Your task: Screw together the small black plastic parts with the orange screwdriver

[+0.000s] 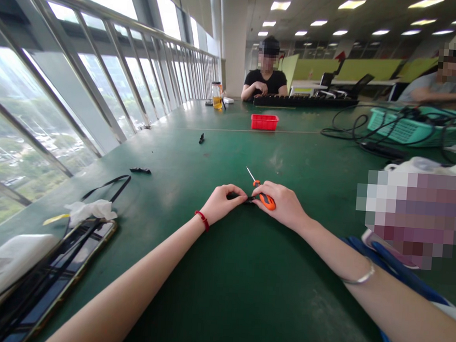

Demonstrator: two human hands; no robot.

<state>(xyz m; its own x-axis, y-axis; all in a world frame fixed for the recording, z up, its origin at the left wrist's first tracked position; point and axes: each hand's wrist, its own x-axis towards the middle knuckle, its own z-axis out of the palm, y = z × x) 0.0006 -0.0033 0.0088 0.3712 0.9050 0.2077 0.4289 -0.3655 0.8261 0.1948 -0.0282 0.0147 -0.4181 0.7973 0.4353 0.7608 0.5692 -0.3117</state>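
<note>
My left hand (222,202) rests on the green table (213,274), fingers curled and pinched on a small black part (237,197). My right hand (284,203) lies right beside it, closed around an orange-handled screwdriver (265,198). The screwdriver's thin metal shaft points up and to the left past my fingers. The two hands nearly touch over the black part, which is mostly hidden by my fingers.
A red tray (264,122) stands farther back, with small black pieces (140,170) lying loose on the left. Phones (48,278) and a tissue lie near left. A teal basket (406,126) with cables sits right. Two people sit at the far end.
</note>
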